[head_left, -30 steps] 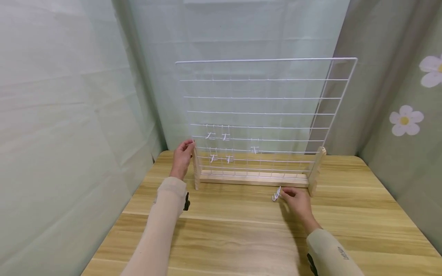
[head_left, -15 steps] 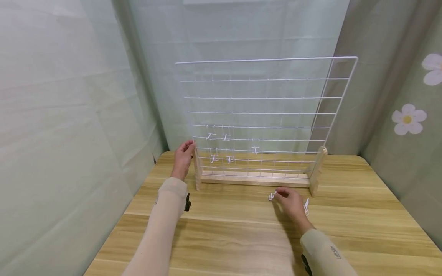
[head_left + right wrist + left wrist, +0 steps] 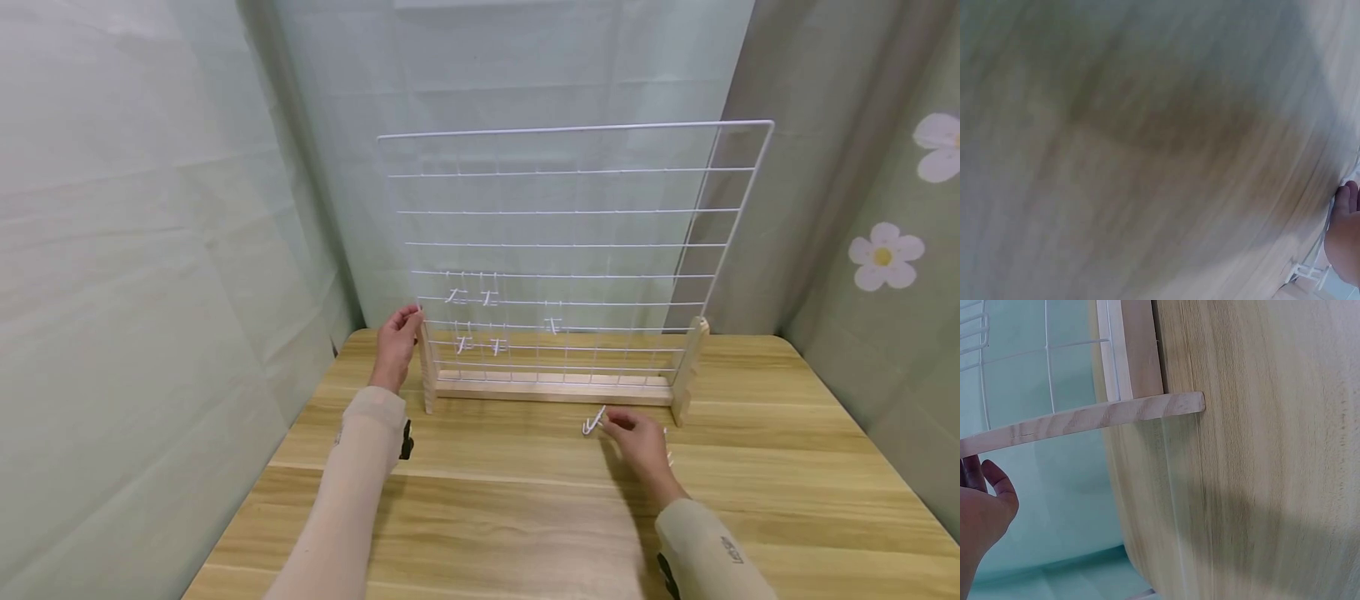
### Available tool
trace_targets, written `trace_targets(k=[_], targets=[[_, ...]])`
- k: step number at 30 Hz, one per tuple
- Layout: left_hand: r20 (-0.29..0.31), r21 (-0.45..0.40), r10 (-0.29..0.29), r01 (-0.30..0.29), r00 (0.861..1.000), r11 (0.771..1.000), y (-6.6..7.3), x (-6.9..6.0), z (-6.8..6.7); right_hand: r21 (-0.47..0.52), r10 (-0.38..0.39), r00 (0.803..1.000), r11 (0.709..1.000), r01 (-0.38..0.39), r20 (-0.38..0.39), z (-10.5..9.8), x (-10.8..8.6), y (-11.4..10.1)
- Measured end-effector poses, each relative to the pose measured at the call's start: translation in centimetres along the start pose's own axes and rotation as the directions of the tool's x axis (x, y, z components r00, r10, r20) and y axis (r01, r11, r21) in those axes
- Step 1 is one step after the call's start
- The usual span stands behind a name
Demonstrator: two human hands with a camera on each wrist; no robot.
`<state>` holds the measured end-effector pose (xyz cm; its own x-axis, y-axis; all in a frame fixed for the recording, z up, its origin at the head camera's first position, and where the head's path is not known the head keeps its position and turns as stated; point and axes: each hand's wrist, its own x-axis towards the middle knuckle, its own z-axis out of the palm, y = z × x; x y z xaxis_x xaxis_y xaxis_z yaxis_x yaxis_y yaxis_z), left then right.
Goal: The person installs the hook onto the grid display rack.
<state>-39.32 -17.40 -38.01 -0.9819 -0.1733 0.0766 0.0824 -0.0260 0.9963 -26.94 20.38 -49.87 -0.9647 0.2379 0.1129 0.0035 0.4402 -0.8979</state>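
A white wire grid [image 3: 600,246] stands upright in a pale wooden stand [image 3: 555,390]. Several white hooks hang from its lower left half, one of them a hook [image 3: 552,325] nearer the middle. My left hand [image 3: 396,342] grips the rack's left side at the top of the wooden upright [image 3: 1085,419], its thumb showing in the left wrist view. Just in front of the base, my right hand [image 3: 637,442] pinches a white wire hook [image 3: 594,422] between thumb and fingers, the prongs facing left. In the right wrist view only part of the right hand [image 3: 1344,244] shows, at the right edge.
Another white hook [image 3: 670,458] lies on the wooden table [image 3: 510,533], mostly hidden behind the right hand. Pale cloth curtain [image 3: 150,292] hangs on the left and at the back; cloth with white flowers [image 3: 887,257] hangs on the right.
My right hand has shifted slightly left with its hook, which now leans more. The hook on the table came into sight beside the hand, then became partly covered. My left hand stays put.
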Motion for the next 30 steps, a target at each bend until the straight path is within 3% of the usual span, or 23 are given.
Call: trace_targets(k=[4,13,30], targets=[[-0.012,0.012,0.014,-0.013,1.000,1.000,-0.7,0.3,0.0,0.004,0.014,1.000,1.000,-0.014,-0.006,0.6,0.0,0.0],[-0.015,0.019,0.027,-0.026,1.000,0.999,-0.7,0.2,0.0,-0.027,0.041,0.998,0.999,-0.043,-0.055,0.8,-0.5,0.0],[-0.011,0.015,0.032,-0.032,0.999,0.999,-0.7,0.1,0.0,-0.067,0.020,0.991,0.997,-0.029,-0.133,1.7,-1.2,0.0]])
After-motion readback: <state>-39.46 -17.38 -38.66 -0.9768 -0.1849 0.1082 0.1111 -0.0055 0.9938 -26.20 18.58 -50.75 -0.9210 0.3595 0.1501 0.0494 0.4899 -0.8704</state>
